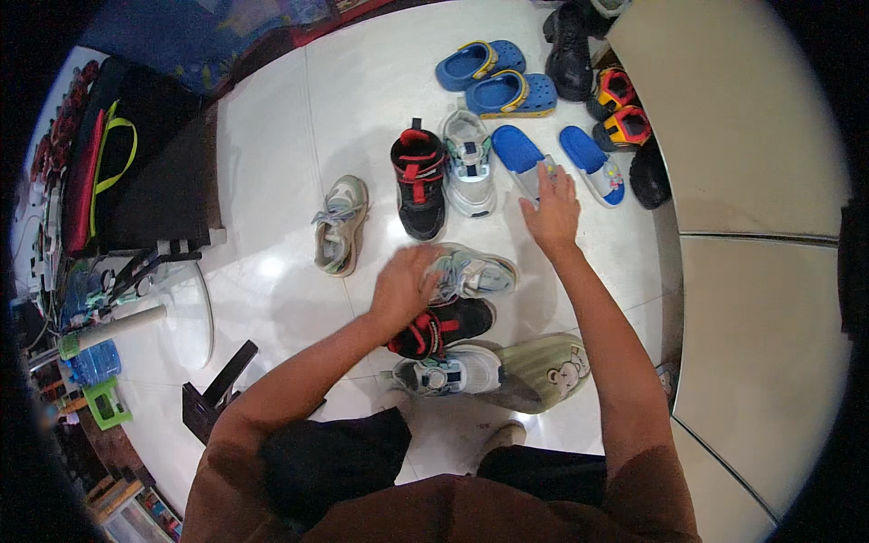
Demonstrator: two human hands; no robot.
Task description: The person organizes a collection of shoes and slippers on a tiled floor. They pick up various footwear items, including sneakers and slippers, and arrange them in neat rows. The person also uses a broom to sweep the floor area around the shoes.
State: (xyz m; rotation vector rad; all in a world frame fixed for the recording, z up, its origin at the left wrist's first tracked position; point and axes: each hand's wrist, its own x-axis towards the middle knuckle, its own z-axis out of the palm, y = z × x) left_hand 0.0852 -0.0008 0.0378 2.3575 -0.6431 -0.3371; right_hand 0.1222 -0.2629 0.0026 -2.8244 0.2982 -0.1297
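R grip [554, 215]: yours is open, fingers stretched fwd w/ thumb apart, over the strap end of the blue-white slide [519, 156].
Contact, R: fingertips may be on the strap or just above it; can't confirm from overhead.
L grip [405, 288]: your hand bends over the L end of the pale grey sneaker [478, 274]; blur & hidden fingertips, so can't tell if it's closed.
Slide handling: advise thumb one side of strap, fingers the other, wrist low; pinch w/o brushing the matching slide [593, 167].
Sneaker handling: advise a firm hold at the L end, kept level, since the black-red shoe [444, 329] lies right beside it on your side.
Slide pos.: on floor [262, 262], toe twd you, partly under R fingers; heel end beyond them, matching slide near on its R.
Sneaker pos.: lies crosswise, directly R of L grip, nearer you than the slide.
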